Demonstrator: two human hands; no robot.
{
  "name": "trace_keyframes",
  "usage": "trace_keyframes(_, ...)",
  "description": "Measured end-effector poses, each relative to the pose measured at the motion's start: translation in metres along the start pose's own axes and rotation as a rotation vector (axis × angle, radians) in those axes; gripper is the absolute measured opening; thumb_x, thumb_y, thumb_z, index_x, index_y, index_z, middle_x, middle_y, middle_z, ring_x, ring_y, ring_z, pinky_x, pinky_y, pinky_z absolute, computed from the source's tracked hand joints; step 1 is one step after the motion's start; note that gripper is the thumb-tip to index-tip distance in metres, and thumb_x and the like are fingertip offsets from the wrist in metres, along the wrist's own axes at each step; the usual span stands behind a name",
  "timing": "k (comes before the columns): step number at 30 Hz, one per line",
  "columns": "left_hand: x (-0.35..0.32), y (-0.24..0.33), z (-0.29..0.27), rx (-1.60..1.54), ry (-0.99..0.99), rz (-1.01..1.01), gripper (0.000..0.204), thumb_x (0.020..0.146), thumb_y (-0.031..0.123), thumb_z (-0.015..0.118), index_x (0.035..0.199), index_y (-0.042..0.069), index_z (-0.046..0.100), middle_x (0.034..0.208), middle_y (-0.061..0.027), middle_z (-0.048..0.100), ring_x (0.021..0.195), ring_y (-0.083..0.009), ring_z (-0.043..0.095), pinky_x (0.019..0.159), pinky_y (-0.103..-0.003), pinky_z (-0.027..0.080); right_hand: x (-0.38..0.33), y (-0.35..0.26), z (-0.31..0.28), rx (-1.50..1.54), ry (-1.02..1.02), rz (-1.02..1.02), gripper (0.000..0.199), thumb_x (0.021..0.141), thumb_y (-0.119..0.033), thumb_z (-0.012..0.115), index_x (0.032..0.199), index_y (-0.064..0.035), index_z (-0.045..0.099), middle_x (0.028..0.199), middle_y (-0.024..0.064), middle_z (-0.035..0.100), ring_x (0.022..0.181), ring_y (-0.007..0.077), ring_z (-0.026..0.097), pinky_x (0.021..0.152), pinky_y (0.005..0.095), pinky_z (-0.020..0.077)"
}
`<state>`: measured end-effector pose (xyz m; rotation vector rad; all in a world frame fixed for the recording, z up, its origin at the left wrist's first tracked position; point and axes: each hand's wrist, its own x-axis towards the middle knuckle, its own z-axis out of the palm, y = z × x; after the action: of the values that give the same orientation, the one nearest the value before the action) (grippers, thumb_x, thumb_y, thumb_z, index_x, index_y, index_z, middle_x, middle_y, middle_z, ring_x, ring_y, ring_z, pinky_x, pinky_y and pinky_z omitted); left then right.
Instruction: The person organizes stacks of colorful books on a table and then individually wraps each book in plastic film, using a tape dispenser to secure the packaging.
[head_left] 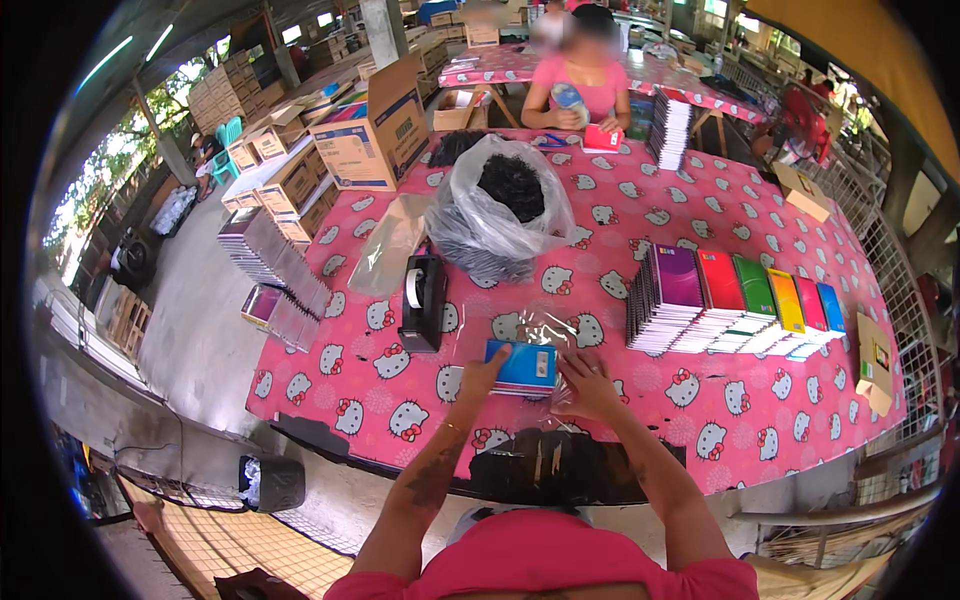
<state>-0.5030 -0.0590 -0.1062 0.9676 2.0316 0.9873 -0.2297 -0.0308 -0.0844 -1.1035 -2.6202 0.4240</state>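
A small stack of notebooks with a blue cover [522,365] lies in front of me on clear plastic film [535,325]. My left hand [484,376] grips the stack's left side, thumb on the top cover. At its right, my right hand [590,386] rests on the film with fingers stretched out and thumb apart, close to the stack's edge. A black tape dispenser [424,305] with a pale roll stands left of the stack. Beyond it, clear plastic sleeves [388,250] lie flat beside a large clear bag [478,235] holding black material.
Notebook piles in several colours [700,300] stand to the right. Wrapped packs [275,265] pile up at the left edge, near an open carton [372,135]. Across the pink patterned table [650,420], a co-worker [580,85] handles a red notebook beside a tall notebook stack [670,130].
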Motion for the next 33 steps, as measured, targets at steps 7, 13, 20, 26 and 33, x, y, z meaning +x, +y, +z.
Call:
trace_keyframes(7,-0.030,0.051,-0.008,0.309,0.008,-0.068,0.100,0.072,0.085,0.059,0.099,-0.010,0.071,0.101,-0.0306,0.070,0.103,-0.0438,0.067,0.090,-0.048,0.051,0.005,0.004,-0.003,0.556,0.025,0.274,0.071,0.084,-0.039,0.073,0.145,-0.0103,0.049,0.144,0.0101,0.051,0.121,0.0262,0.054,0.102,0.0435,0.0422)
trace_keyframes(13,-0.029,0.046,-0.024,0.295,-0.002,0.026,0.089,0.084,0.079,0.051,0.103,-0.006,0.072,0.102,-0.0277,0.070,0.104,-0.0431,0.066,0.093,-0.049,0.049,0.016,-0.008,0.023,1.361,-0.085,0.578,0.046,0.096,-0.025,0.063,0.135,-0.0017,0.058,0.114,0.0033,0.066,0.096,0.0105,0.060,0.085,0.0254,0.0483)
trace_keyframes(20,-0.023,0.021,-0.037,0.159,0.042,0.062,0.084,0.088,0.077,0.046,0.099,-0.003,0.070,0.089,-0.0247,0.070,0.092,-0.0407,0.067,0.084,-0.048,0.049,0.020,-0.028,0.019,1.294,0.000,0.516,0.048,0.096,-0.025,0.062,0.138,-0.0019,0.057,0.113,0.0050,0.067,0.090,0.0089,0.059,0.077,0.0279,0.0482)
trace_keyframes(26,-0.025,-0.010,-0.049,-0.200,-0.111,0.033,0.056,0.089,0.054,0.063,0.102,0.000,0.067,0.093,-0.0162,0.070,0.091,-0.0349,0.067,0.082,-0.044,0.050,0.007,-0.030,0.012,1.314,0.067,0.661,0.028,0.093,-0.018,0.064,0.116,-0.0028,0.067,0.103,0.0059,0.068,0.085,0.0168,0.064,0.071,0.0334,0.0516)
trace_keyframes(33,-0.080,-0.046,-0.109,0.446,-0.230,0.964,0.025,0.082,0.011,0.077,0.103,0.006,0.065,0.100,-0.0107,0.067,0.091,-0.0280,0.065,0.080,-0.038,0.052,-0.043,-0.035,0.002,0.376,-0.015,-0.062,0.020,0.090,-0.011,0.065,0.108,-0.0081,0.069,0.099,0.0115,0.069,0.087,0.0266,0.069,0.073,0.0365,0.0527)
